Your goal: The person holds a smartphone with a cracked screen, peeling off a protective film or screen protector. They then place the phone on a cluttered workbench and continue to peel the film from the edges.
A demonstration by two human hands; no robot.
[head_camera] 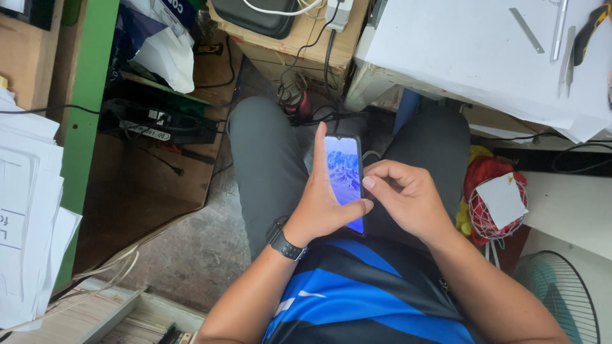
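Left hand (pixel 322 207) wrapped around phone (pixel 344 172), thumb lying across lit screen; right hand (pixel 405 197) curled at three o'clock, fingertips touching phone's edge. Fan (pixel 561 286) at four o'clock.

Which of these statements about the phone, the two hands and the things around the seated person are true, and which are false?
1. The left hand holds the black slim smartphone, its screen lit. True.
2. The right hand rests on the white paper sheet. False: it is at the smartphone's right edge, fingers curled; the white paper sheet lies on the desk above.
3. A black wristwatch sits on the left wrist. True.
4. The red mesh bag lies on the person's lap. False: it lies to the person's right, beside the leg.
5. A teal wire-grille fan stands at the lower right. True.
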